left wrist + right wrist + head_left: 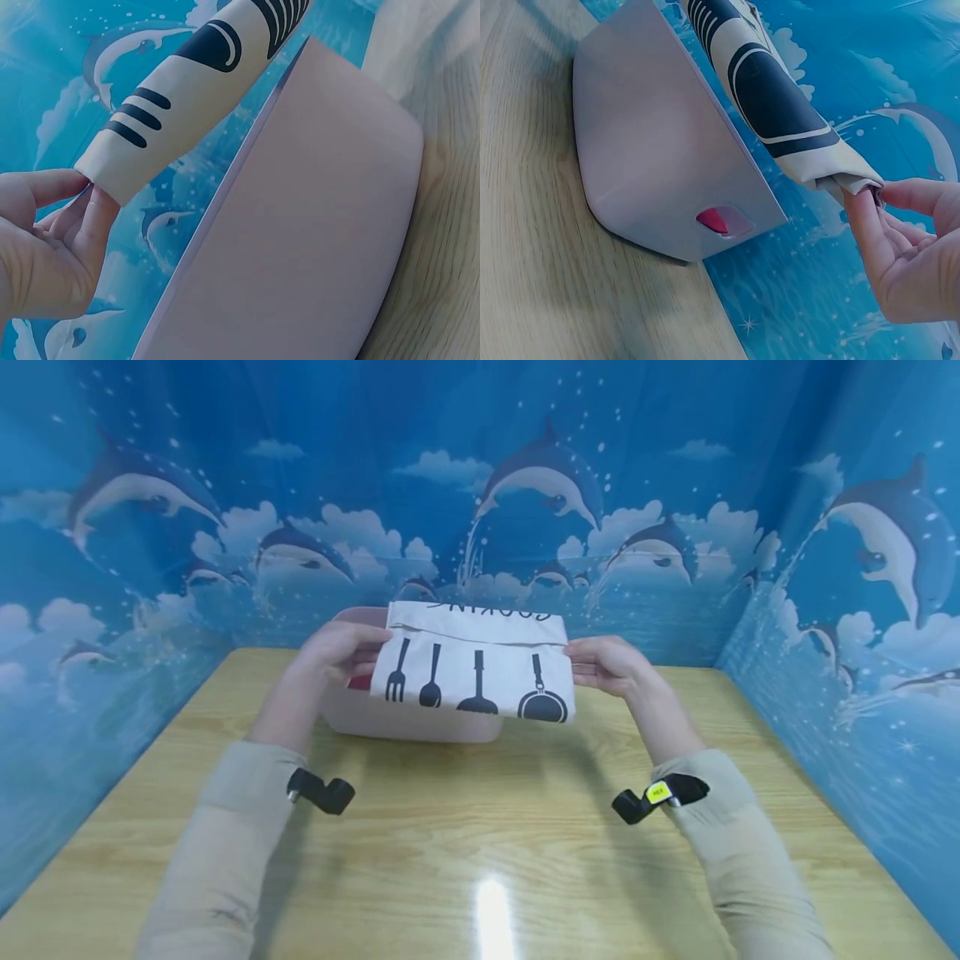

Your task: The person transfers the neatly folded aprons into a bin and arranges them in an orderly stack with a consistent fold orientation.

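Observation:
A folded white cloth [468, 652] is held up in front of me, printed with a black fork, spoon, spatula and pan and upside-down lettering. My left hand [341, 647] pinches its left end between thumb and fingers. At the opposite end, my right hand [609, 664] grips the edge the same way. Behind and below the cloth stands a pale pink bin [408, 727], its opening partly hidden. In both wrist views the cloth [172, 105] appears edge-on as a thick fold, above the bin's rim. Something red [712, 220] shows through the bin's handle hole.
The bin rests on a light wood-grain table [420, 827], toward its back edge. Blue curtains [420, 427] with dolphins and clouds enclose the table at the back and both sides. Each wrist wears a black camera strap [322, 789].

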{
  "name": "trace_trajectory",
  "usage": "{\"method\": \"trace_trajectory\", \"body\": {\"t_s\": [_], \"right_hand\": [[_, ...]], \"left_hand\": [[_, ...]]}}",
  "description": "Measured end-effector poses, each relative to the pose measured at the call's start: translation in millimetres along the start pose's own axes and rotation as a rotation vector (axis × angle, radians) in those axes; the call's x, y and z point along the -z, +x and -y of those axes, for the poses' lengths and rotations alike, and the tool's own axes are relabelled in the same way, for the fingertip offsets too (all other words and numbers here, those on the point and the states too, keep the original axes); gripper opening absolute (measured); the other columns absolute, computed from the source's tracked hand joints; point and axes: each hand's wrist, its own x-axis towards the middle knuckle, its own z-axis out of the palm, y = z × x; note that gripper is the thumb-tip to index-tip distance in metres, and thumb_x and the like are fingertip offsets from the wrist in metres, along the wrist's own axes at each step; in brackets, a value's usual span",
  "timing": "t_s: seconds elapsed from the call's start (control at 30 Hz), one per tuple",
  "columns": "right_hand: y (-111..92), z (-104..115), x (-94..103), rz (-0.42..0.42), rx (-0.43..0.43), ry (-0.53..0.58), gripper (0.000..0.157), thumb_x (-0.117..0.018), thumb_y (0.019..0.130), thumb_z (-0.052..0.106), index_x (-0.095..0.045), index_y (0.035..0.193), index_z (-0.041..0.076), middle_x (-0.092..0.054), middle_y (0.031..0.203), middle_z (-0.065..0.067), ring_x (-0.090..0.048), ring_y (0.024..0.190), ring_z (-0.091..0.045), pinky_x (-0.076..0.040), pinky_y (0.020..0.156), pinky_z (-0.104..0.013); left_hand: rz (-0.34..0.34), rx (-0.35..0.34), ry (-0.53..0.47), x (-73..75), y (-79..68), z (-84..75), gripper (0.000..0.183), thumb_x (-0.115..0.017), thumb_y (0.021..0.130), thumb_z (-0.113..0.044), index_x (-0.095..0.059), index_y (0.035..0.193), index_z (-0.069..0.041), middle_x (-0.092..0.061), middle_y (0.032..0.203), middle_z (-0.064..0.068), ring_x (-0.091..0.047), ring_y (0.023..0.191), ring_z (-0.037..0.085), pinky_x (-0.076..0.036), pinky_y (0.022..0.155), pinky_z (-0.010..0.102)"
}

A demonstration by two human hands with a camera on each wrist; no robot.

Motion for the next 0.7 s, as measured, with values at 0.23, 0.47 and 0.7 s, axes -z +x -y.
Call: {"method": "trace_trajectory", "body": {"t_s": [0.23,0.47,0.7], "right_hand": [[8.6,5.6,-12.6,-0.017,-0.009,0.006,0.055,-0.049,0.094,0.005,-0.025,0.143,-0.003,-0.060,0.097,-0.008,-0.066,0.072,-0.014,-0.055,0.072,-0.025],[19.0,8.4,-23.3,-0.051,-0.021,0.042,0.051,-0.050,0.094,0.005,-0.032,0.141,-0.001,-0.038,0.139,-0.023,-0.065,0.070,-0.013,-0.054,0.071,-0.024],[29.6,12.0,-36.9,-0.098,-0.041,0.039,0.049,-0.054,0.092,0.005,-0.039,0.138,-0.001,-0.042,0.137,-0.022,-0.065,0.068,-0.014,-0.055,0.070,-0.024]], "left_hand": [[0.014,0.029,-0.023,13.3,0.9,-2.7,0.053,-0.058,0.092,-0.014,-0.037,0.140,-0.006,-0.068,0.081,0.000,-0.065,0.071,0.011,-0.053,0.065,0.020],[-0.072,0.008,0.057,19.6,5.3,-3.3,0.051,-0.060,0.091,-0.019,-0.043,0.138,-0.007,-0.065,0.078,-0.006,-0.062,0.069,0.006,-0.050,0.060,0.017],[-0.157,-0.011,0.078,27.1,16.0,-3.9,0.048,-0.062,0.090,-0.018,-0.047,0.134,-0.005,-0.064,0.069,-0.007,-0.061,0.063,0.005,-0.052,0.063,0.019]]}}
